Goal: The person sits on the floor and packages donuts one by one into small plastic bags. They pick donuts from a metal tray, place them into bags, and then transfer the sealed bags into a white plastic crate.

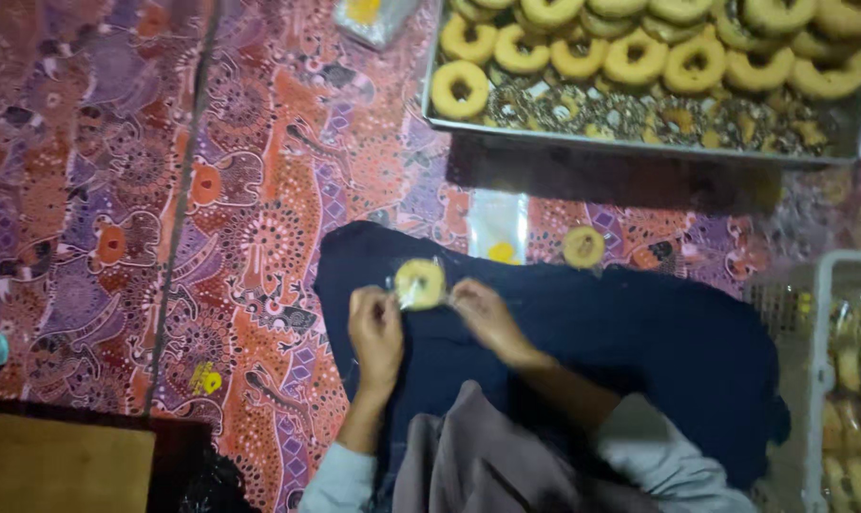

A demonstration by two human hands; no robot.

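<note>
A ring-shaped pastry in a clear plastic wrapper is held over my dark blue lap cloth. My left hand pinches the wrapper's left side. My right hand pinches its right side. A second pastry lies on the patterned cloth just beyond my lap. Next to it lies an empty clear wrapper with a yellow mark.
A metal tray of several ring pastries stands at the top. A white basket with wrapped pastries sits at the right edge. Another wrapper lies at the top. A wooden board is at bottom left on the patterned floor cloth.
</note>
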